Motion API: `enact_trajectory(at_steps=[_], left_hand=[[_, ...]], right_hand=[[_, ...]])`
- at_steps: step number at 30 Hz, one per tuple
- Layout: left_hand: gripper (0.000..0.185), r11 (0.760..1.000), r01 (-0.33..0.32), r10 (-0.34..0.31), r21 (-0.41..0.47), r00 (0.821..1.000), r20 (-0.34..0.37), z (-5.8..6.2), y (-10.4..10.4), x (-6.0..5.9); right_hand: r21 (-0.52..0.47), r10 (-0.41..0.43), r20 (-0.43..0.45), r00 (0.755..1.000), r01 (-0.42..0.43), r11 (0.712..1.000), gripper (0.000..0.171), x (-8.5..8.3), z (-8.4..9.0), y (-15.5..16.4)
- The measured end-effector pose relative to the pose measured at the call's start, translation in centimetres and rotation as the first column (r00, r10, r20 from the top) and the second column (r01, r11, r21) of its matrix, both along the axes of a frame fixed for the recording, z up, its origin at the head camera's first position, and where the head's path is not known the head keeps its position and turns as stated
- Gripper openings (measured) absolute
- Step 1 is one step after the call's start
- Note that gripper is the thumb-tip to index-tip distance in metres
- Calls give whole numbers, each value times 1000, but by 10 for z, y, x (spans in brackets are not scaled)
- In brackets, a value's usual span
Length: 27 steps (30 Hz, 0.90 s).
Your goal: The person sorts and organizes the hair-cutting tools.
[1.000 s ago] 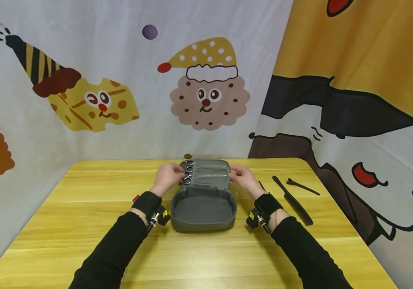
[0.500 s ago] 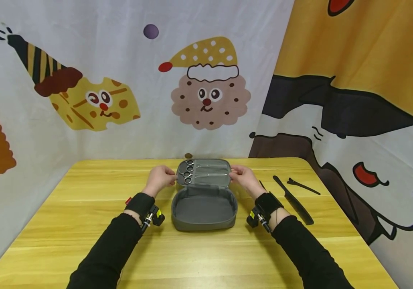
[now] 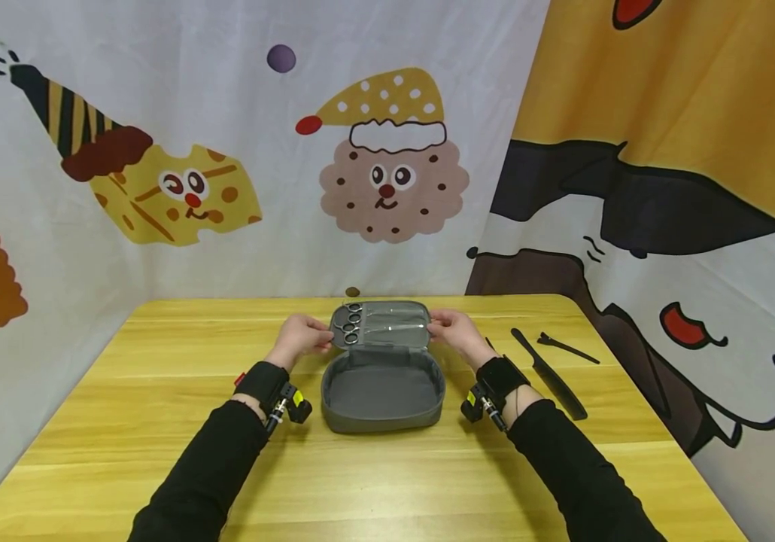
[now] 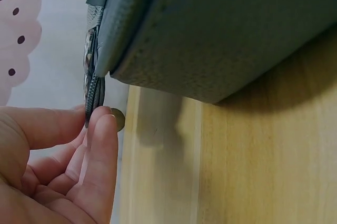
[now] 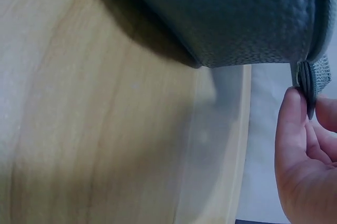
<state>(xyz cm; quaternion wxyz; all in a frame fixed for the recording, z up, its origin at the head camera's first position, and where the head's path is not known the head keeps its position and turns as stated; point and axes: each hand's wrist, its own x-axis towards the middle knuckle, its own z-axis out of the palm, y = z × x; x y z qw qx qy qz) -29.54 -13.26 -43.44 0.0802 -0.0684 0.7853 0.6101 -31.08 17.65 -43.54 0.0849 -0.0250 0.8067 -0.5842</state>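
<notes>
Case: the grey case (image 3: 383, 424) sits near the middle of the tabletop (image 3: 387, 489), its mouth up and its lid (image 3: 396, 304) opened out at the far side.
Lid contents: I can see metal-looped scissors (image 3: 351, 328) along the left end, with clear pockets (image 3: 397, 318) across the rest.
Left hand: on my feed the left hand (image 3: 299, 339) has a nearly closed grip, thumb and fingertips pinching the lid's zipped outer edge.
Right hand: the right hand (image 3: 459, 335) mirrors it, with the lid's opposite edge caught between thumb and fingers and little gap left in the grip.
Lid clearance: both wrist views seem to show the pinched edges off the tabletop; I cannot tell whether the far edge touches it.
Handling: I judge the case light, its textured skin giving some friction, the body firm enough to keep its shape and the lid bendy at the hinge.
Where to hold: the zipped side edges look best to me; a matched pinch should keep the lid from twisting, while pressing on the clear pockets could crease them or shift the scissors.
Right of the case: a black comb (image 3: 559, 382) and a slim dark clip (image 3: 567, 348) lie apart from it; a thin dark item (image 3: 490, 344) is mostly hidden by the right arm.
</notes>
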Motion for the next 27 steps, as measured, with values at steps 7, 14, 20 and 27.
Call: enact_trajectory(at_steps=[7, 14, 20, 27], left_hand=[[27, 1000, -18, 18, -8, 999, 28, -3, 1, -2], [27, 1000, -11, 10, 14, 998, 54, -3, 1, -2], [29, 998, -5, 0, 58, 996, 95, -4, 0, -1], [33, 993, 26, -42, 118, 990, 134, -6, -6, -2]], right_hand=[[-19, 48, 24, 999, -47, 999, 40, -2, -3, 2], [26, 105, 56, 993, -107, 994, 45, 1, -3, 5], [82, 119, 100, 988, -128, 988, 45, 4, -2, 7], [72, 130, 134, 982, -141, 987, 47, 3, -3, 7]])
